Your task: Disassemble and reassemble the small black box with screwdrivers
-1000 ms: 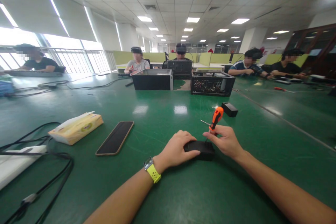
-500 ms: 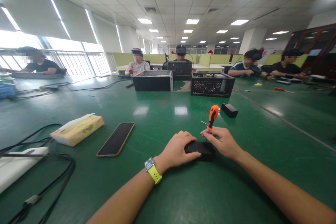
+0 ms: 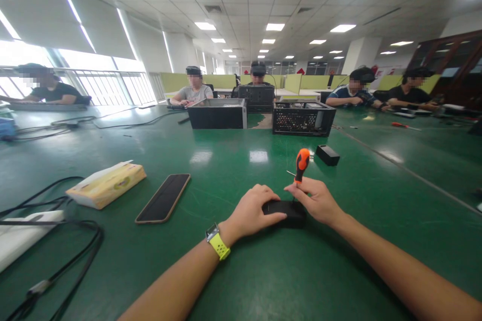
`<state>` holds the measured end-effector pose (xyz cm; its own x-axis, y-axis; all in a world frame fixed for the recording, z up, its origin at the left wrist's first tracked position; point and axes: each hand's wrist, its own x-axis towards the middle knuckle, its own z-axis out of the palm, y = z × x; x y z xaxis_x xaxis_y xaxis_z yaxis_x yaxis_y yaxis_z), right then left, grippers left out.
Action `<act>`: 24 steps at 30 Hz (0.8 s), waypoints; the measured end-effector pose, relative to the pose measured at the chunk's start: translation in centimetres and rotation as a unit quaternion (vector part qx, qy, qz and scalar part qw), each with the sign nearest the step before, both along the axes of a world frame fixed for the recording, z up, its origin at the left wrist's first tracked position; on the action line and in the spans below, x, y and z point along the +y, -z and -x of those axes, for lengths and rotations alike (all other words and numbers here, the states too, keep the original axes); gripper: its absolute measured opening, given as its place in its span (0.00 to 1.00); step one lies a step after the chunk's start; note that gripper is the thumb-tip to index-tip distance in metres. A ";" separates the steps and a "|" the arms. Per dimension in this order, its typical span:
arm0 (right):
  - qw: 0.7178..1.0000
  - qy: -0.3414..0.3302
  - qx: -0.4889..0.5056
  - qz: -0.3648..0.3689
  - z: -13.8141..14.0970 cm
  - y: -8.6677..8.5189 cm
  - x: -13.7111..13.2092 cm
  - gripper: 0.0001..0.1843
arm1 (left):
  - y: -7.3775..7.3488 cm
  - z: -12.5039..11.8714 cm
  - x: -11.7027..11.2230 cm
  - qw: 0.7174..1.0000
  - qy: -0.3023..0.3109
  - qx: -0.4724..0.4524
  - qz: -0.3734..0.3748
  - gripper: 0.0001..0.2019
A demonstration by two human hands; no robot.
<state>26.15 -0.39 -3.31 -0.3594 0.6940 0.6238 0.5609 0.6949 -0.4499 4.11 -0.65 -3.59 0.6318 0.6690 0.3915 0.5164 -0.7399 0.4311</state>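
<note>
Extending from the lower left, the left hand (image 3: 251,211) is partly curled, fingers toward the far side and thumb toward the near side, gripping the black box (image 3: 294,214) flat on the green table (image 3: 256,276). The right hand (image 3: 319,201), angled in from the lower right, pinches the orange-handled screwdriver (image 3: 302,161) nearly upright over the box's right end; tip contact cannot be determined.

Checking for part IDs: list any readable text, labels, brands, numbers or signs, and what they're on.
No text readable.
Yellow packet: any print too blurred.
Black box under left hand: no legible marking.
Orange-and-black screwdriver: none legible.
Phone: dark screen, none legible.
Red diamond at back: too small to tell.
</note>
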 end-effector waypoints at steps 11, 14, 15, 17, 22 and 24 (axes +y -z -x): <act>0.992 0.033 0.084 0.089 -0.4 0.2 0.1 0.13 | -0.1 0.0 -0.2 0.999 0.004 -0.032 0.009 0.17; 0.990 0.036 0.104 0.089 -0.4 0.4 0.1 0.11 | -0.1 0.0 -0.2 0.999 -0.008 -0.050 0.019 0.19; 0.991 0.034 0.103 0.084 -0.4 0.4 0.1 0.12 | -0.1 0.0 -0.2 0.998 -0.012 -0.050 0.021 0.19; 0.992 0.036 0.102 0.072 -0.2 0.3 -0.1 0.14 | -0.1 0.1 -0.2 0.999 -0.013 -0.044 0.021 0.19; 0.995 0.054 0.083 0.034 0.0 0.1 -0.4 0.19 | -0.5 0.8 0.1 0.999 0.023 -0.039 0.028 0.19; 0.996 0.053 0.066 0.025 -0.1 0.0 -0.4 0.19 | -0.8 1.2 0.3 0.998 0.037 -0.032 0.038 0.20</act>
<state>26.30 -0.76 -3.29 -0.1996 0.7550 0.6246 0.5645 0.6096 -0.5565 2.88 -0.39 -2.83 0.6564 0.6507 0.3818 0.4311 -0.7388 0.5180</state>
